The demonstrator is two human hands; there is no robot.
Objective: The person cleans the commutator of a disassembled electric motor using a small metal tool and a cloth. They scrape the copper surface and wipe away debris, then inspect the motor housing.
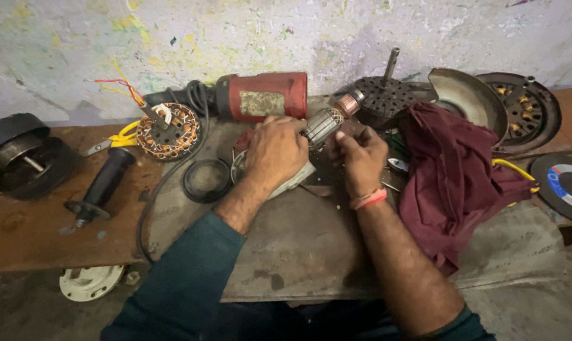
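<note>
Both hands, left hand (275,151) and right hand (362,158), grip a motor armature (327,122) over a worn bench (298,246) by a stained wall (286,35).

The armature (327,123) shows bright ribbed steel and a coppery commutator end, while the red tool housing (264,95) behind it is scuffed, dull plastic with a worn label patch. The maroon cloth (450,177) is soft, matt and crumpled, and the side handle (103,183) looks like matt black plastic. The workbench (40,233) is rough, stained wood, partly covered by a grimy grey sheet (298,246).
</note>
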